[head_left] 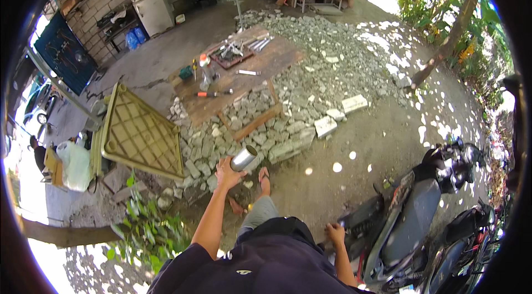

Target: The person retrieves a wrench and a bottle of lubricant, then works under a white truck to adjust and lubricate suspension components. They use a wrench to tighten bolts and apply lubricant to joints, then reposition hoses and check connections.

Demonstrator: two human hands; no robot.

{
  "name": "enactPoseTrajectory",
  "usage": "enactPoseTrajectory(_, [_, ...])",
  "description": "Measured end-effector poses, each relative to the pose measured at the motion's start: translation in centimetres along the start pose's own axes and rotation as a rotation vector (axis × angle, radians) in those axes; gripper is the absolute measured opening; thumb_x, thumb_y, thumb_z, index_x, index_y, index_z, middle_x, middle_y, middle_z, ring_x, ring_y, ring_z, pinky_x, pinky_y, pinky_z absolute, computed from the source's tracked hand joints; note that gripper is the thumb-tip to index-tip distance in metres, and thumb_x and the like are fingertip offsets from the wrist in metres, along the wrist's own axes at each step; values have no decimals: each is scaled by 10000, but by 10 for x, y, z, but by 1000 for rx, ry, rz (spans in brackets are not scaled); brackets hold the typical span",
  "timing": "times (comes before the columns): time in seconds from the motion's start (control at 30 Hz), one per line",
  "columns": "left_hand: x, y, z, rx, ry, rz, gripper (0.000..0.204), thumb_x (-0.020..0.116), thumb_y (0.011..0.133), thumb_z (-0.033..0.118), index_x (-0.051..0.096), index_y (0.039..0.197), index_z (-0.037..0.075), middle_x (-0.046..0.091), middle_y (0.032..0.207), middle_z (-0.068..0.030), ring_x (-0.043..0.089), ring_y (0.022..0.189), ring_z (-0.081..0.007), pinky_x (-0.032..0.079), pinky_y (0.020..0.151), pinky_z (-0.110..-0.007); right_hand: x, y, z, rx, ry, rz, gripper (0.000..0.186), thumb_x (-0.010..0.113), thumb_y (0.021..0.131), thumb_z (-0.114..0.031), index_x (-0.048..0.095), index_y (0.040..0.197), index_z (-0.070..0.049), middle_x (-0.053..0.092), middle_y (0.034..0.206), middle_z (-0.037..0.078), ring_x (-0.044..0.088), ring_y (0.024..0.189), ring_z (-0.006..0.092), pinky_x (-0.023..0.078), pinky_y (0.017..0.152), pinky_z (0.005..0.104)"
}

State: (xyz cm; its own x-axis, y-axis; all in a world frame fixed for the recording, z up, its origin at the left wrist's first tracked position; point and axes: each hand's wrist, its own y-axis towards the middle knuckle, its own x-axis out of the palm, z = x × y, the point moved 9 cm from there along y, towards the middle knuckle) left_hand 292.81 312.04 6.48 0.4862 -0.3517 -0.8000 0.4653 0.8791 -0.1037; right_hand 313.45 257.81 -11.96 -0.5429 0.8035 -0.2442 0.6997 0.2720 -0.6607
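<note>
One curled hand (225,174) around metal cylinder (243,159)

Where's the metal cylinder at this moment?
In the head view, the metal cylinder is slightly left of centre, held in the person's left hand; in the picture it appears below the wooden table.

Table (280,57) beyond tube (243,159); motorcycle (413,216) right
</note>
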Motion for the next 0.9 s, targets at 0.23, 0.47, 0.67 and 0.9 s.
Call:
enactPoseTrajectory(0.23, [-31, 273, 40, -34, 201, -44, 791, 906, 649, 374, 560, 1341, 208, 484, 1377, -109, 437, 1324, -364, 387, 1055, -565, 7, 62, -17, 266, 75, 218, 119, 704, 891, -187, 634, 810, -134, 564, 608, 13, 544, 471, 150, 448, 442, 337])
enactPoseTrajectory(0.47, [-15, 435, 51, -18, 383, -113, 789, 912, 663, 375, 555, 1342, 186, 476, 1369, -126, 430, 1325, -357, 380, 1084, -522, 28, 193, -37, 184, -65, 107, 206, 636, 944, -251, 612, 789, -118, 533, 611, 5, 494, 495, 145, 402, 458, 328])
enactPoseTrajectory(0.67, [21, 505, 40, -49, 388, -158, 787, 913, 668, 325, 560, 1357, 179, 472, 1414, -159, 421, 1354, -373, 359, 1123, -497, 66, 303, -172, 98, -237, 112, 172, 677, 866, -124, 719, 926, 31, 681, 677, 108, 642, 482, 216, 503, 416, 353])
enactPoseTrajectory(0.9, [39, 529, 27, -109, 415, -137, 793, 924, 632, 302, 584, 1341, 196, 488, 1392, -152, 420, 1343, -376, 362, 1115, -502, 176, 471, -509, -432, -720, 36, 256, 663, 837, -217, 730, 889, 24, 729, 802, 193, 718, 689, 328, 568, 647, 428])
